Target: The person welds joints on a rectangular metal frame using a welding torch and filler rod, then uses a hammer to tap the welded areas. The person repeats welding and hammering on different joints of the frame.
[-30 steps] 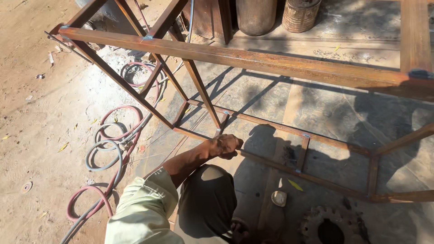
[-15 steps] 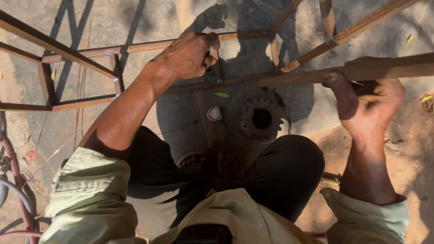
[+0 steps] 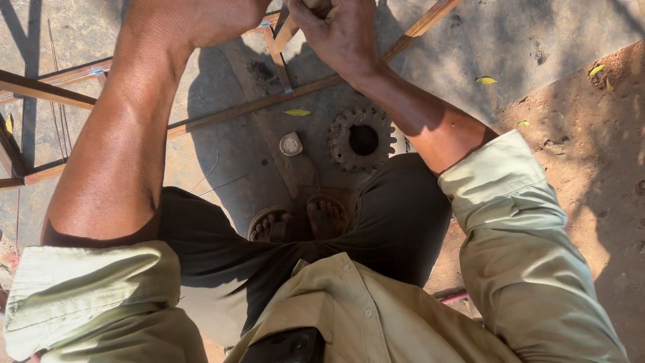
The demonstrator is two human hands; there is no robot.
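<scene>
My right hand is at the top of the head view, its fingers closed around an upright bar of the rusty metal frame, whose thin bars run across the concrete below. My left forearm rises along the left side. Only the back of my left hand shows at the top edge, beside the right hand; its fingers are cut off by the edge. I crouch over the frame in a pale green shirt and dark trousers.
A rusty toothed gear wheel lies on the concrete just in front of my sandalled feet. A small round whitish piece sits left of it. Yellow leaves are scattered about. Bare dirt lies to the right.
The view has tilted down and closer. My right hand has moved from the right-hand bar to the middle, beside the left hand. Both hands are now at the top edge.
</scene>
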